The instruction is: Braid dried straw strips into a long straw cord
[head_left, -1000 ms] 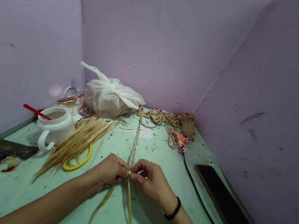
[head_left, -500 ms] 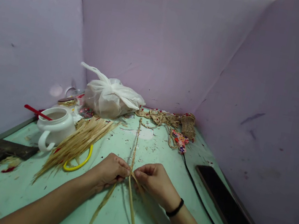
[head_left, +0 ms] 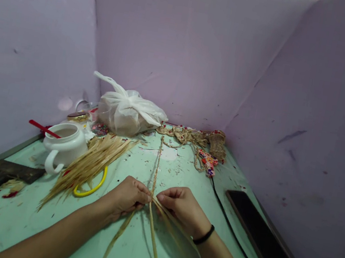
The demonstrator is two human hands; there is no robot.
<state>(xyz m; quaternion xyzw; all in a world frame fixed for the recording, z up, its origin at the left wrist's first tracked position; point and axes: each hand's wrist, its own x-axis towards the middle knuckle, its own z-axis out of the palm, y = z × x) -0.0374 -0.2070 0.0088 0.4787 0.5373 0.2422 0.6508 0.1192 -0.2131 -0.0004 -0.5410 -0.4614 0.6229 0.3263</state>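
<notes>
A thin straw braid [head_left: 157, 162] runs from the back of the green table [head_left: 86, 238] toward me, and its loose straw strands [head_left: 155, 237] spread out at the near end. My left hand [head_left: 132, 197] pinches the braid and a strand where the plaiting ends. My right hand [head_left: 180, 206], with a black band at the wrist, is closed on a straw strand that leads off to the right. One strand lies between the hands, hanging down toward me. The fingertips of both hands are close together, partly hiding the crossing point.
On the left are a straw bundle [head_left: 97, 158], a yellow ring handle [head_left: 89, 192], a white pot [head_left: 64, 145] and a hammer-like tool [head_left: 0, 178]. A white plastic bag [head_left: 130, 112] and woven straw pieces [head_left: 188, 135] lie behind. A phone [head_left: 257, 231] and black cable [head_left: 231, 228] lie right.
My right hand has shifted slightly to the right, drawing its strand out from the braid. My left hand keeps nearly the same place.
</notes>
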